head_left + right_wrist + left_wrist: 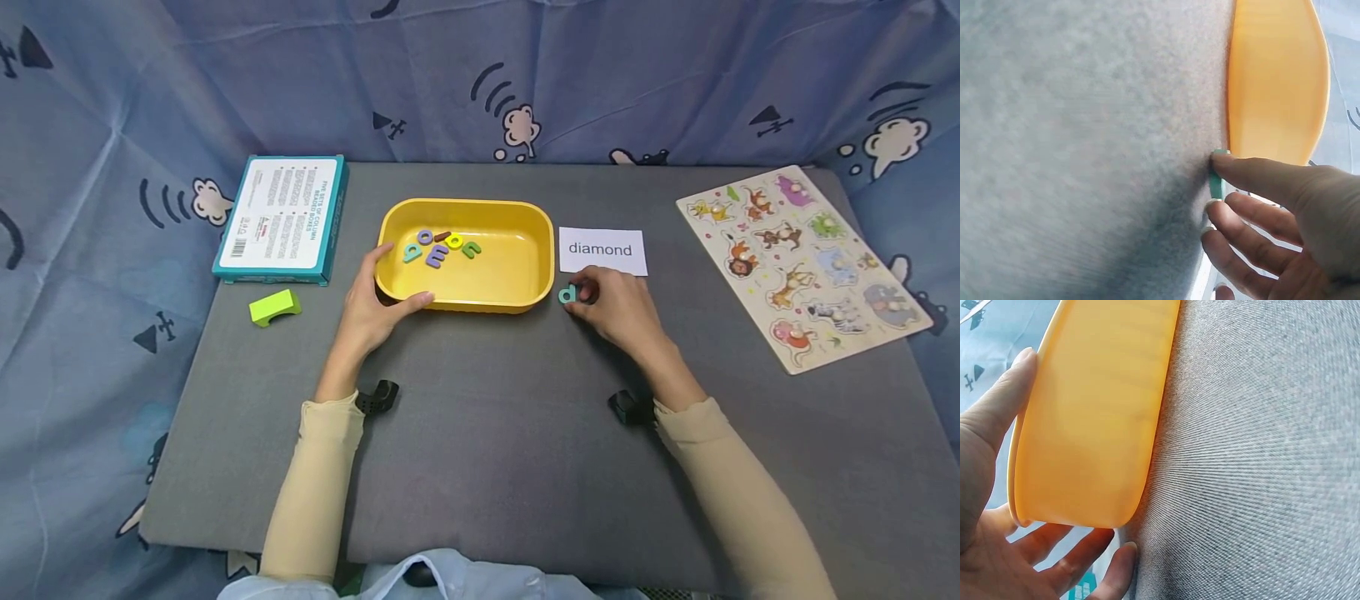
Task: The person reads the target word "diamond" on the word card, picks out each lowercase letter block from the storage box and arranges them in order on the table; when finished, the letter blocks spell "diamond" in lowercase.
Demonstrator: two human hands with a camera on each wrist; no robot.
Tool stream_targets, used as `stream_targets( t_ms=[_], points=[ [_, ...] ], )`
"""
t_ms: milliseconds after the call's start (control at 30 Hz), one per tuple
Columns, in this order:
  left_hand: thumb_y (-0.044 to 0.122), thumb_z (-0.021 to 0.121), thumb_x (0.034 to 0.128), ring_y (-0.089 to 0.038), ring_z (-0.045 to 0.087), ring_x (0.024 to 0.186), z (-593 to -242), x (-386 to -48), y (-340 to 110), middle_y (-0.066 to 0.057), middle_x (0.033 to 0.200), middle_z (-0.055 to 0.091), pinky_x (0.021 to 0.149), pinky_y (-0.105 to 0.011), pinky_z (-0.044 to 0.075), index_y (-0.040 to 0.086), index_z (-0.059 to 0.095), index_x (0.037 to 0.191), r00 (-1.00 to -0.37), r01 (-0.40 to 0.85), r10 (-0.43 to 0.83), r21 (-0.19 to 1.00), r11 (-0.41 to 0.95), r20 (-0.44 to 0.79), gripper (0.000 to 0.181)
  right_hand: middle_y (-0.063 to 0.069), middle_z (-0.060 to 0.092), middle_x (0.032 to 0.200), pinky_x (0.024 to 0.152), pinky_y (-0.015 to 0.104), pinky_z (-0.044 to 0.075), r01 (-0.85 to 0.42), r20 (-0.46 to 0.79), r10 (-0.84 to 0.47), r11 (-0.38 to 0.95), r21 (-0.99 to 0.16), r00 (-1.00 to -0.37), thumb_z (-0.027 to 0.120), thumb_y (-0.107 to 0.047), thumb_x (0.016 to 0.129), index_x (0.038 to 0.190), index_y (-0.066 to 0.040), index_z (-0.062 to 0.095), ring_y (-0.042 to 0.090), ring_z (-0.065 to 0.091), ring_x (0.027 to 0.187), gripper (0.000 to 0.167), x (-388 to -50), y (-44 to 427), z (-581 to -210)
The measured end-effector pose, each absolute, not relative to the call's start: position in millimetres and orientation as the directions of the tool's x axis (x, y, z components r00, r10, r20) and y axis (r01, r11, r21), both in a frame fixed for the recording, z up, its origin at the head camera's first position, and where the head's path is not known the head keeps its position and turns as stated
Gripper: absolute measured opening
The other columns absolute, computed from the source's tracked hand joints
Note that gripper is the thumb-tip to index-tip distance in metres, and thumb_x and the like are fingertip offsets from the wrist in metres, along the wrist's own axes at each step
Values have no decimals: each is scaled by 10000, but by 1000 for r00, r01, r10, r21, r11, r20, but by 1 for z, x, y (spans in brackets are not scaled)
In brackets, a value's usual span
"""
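Observation:
A yellow plastic tray stands on the grey table, with several small coloured letters inside, among them a purple m and a green n. My left hand holds the tray's left end, its thumb on the near rim and the fingers round the end wall. To the right of the tray, my right hand pinches a teal letter d at the table surface. In the right wrist view the teal letter shows edge-on between thumb and fingers. A white card printed "diamond" lies just beyond this hand.
At the back left lies a teal and white box, with a lime-green arched block in front of it. A wooden animal puzzle board rests at the right. Blue patterned cloth hangs behind the table.

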State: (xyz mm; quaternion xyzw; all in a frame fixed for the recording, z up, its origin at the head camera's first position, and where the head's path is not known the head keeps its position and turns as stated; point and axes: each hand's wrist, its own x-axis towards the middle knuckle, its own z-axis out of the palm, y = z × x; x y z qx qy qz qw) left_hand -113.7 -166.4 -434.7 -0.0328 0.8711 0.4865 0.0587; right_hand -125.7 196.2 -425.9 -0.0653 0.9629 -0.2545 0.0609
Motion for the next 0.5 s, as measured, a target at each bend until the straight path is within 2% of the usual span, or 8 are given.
stream_targets(
  t_ms=[200, 333, 500],
  points=[
    [422, 892, 857, -315, 357, 1568, -434, -115, -166, -115, 1725, 321, 1293, -525, 291, 212, 300, 1650, -989, -126, -5, 839, 530, -146, 1012, 169, 714, 1008, 956, 569, 431, -79, -33, -115, 834, -545, -993, 868, -167, 886, 1241, -24, 722, 347, 637, 953, 410, -129, 197, -404],
    [408, 895, 856, -318, 354, 1568, -434, -115, -166, -117, 1724, 322, 1294, -527, 288, 214, 301, 1649, -989, -127, -5, 840, 528, -147, 1010, 201, 704, 1119, 923, 550, 509, -94, 11, -107, 811, -577, -994, 848, -155, 909, 1274, -18, 711, 387, 624, 1065, 413, -133, 189, -390],
    [405, 898, 854, -313, 346, 1574, -434, -115, -166, -115, 1729, 314, 1298, -523, 282, 218, 306, 1648, -988, -136, -10, 841, 523, -153, 1008, 196, 689, 1145, 924, 499, 506, -173, 68, -167, 766, -620, -984, 860, -134, 898, 1266, -5, 718, 375, 594, 1076, 416, -140, 164, -384]
  ],
)
